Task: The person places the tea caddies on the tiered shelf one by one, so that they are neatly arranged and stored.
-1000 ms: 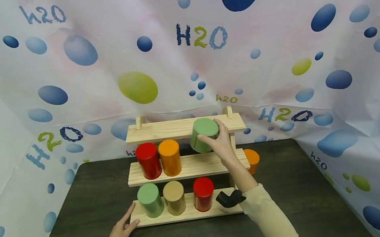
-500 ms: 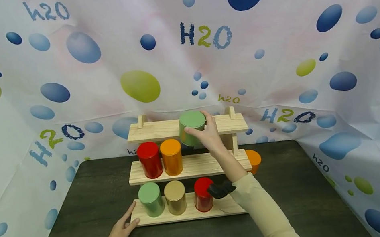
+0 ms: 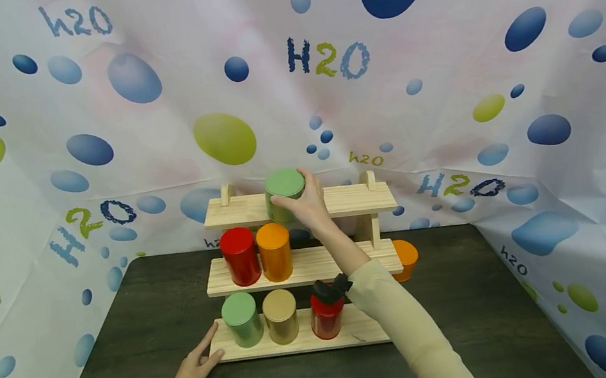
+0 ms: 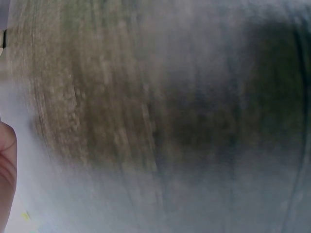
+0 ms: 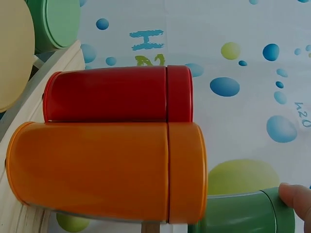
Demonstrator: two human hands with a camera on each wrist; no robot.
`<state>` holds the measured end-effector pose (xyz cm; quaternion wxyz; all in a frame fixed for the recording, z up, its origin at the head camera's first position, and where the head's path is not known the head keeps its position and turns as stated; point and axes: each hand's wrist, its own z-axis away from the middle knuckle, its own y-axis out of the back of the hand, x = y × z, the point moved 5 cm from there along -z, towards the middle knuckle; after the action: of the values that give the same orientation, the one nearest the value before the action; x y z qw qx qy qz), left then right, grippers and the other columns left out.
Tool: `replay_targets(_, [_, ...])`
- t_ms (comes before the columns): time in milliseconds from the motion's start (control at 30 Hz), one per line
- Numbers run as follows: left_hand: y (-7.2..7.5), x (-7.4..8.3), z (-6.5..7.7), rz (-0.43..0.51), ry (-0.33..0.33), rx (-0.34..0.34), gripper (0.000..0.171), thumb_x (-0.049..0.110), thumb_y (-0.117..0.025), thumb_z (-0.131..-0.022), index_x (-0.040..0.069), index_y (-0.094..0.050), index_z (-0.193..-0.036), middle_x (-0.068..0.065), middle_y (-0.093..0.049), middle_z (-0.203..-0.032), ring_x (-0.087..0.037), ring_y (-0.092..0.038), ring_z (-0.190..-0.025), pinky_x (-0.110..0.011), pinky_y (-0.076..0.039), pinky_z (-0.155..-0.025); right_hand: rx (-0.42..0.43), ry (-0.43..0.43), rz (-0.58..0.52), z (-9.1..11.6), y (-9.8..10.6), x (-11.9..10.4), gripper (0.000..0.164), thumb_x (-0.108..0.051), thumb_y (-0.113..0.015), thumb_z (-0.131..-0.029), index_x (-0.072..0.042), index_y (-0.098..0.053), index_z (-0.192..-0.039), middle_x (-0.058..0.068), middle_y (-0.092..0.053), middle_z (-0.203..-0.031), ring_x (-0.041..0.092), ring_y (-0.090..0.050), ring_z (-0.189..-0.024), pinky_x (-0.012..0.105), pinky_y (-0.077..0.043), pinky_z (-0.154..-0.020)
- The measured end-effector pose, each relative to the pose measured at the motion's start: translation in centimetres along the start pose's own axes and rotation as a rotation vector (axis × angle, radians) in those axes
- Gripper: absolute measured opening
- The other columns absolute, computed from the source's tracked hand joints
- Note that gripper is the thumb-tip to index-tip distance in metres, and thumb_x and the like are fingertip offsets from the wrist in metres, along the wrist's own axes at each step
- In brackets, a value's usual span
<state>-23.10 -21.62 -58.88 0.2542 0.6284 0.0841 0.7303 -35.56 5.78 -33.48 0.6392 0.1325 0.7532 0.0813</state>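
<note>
My right hand [image 3: 308, 204] grips a green canister [image 3: 281, 210] by its lidded top, thumb in front, over the top shelf [image 3: 351, 198] of a three-tier wooden rack; whether its base touches the board cannot be told. In the right wrist view a fingertip [image 5: 294, 198] lies on the green canister's lid [image 5: 281, 213]. My left hand [image 3: 192, 374] touches the left end of the bottom shelf [image 3: 312, 337] with fingers extended. The left wrist view is mostly a blurred dark surface [image 4: 112, 111], with a bit of hand [image 4: 6, 165] at its left edge.
A red canister [image 3: 240, 259] and an orange canister [image 3: 275, 254] stand on the middle shelf [image 3: 322, 265]. Below are a green canister [image 3: 243, 321], a beige one [image 3: 281, 318] and another red one [image 3: 326, 321]. Another orange canister [image 3: 407, 258] stands behind the rack's right side.
My right hand has carried the green canister up and leftward, from in front of the top shelf's right part to over its middle-left. My left hand has stayed at the bottom shelf.
</note>
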Motion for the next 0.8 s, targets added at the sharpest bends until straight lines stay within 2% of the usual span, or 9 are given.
replay_targets(267, [0.0, 0.0, 0.1, 0.003, 0.001, 0.01, 0.067, 0.029, -0.056, -0.091, 0.013, -0.022, -0.146, -0.031, -0.052, -0.119, -0.017, -0.064, -0.064, -0.029, -0.047, -0.059, -0.012, 0.044, 0.088, -0.9, -2.8, -0.9, 0.079, -0.023, -0.075, -0.074, -0.008, -0.031, -0.138, 0.016, -0.031, -0.132, 0.029, -0.031, -0.119, 0.045, -0.03, -0.097])
replay_targets(433, [-0.1, 0.0, 0.1, 0.002, -0.004, 0.004, 0.067, 0.029, -0.055, -0.091, 0.013, -0.021, -0.146, -0.031, -0.056, -0.114, -0.018, -0.063, -0.063, -0.029, -0.047, -0.059, -0.037, 0.043, 0.127, -1.2, -4.3, -1.0, 0.079, -0.021, -0.075, -0.074, -0.007, -0.03, -0.138, 0.017, -0.031, -0.132, 0.029, -0.031, -0.12, 0.044, -0.032, -0.097])
replay_targets(733, [-0.1, -0.2, 0.0, 0.022, -0.013, 0.003, 0.067, 0.03, -0.055, -0.091, 0.013, -0.021, -0.147, -0.03, -0.054, -0.117, -0.018, -0.063, -0.061, -0.029, -0.047, -0.058, -0.074, 0.003, 0.078, -1.9, -5.4, -0.3, 0.078, -0.021, -0.074, -0.076, -0.008, -0.029, -0.139, 0.015, -0.032, -0.134, 0.029, -0.035, -0.119, 0.043, -0.034, -0.097])
replay_targets(800, [0.1, -0.1, 0.1, 0.022, -0.017, -0.003, 0.067, 0.029, -0.055, -0.092, 0.013, -0.02, -0.147, -0.029, -0.057, -0.112, -0.018, -0.062, -0.06, -0.028, -0.046, -0.058, -0.088, 0.006, 0.057, -2.0, -5.4, -0.1, 0.078, -0.023, -0.073, -0.077, -0.008, -0.028, -0.14, 0.015, -0.032, -0.135, 0.029, -0.036, -0.12, 0.043, -0.033, -0.098])
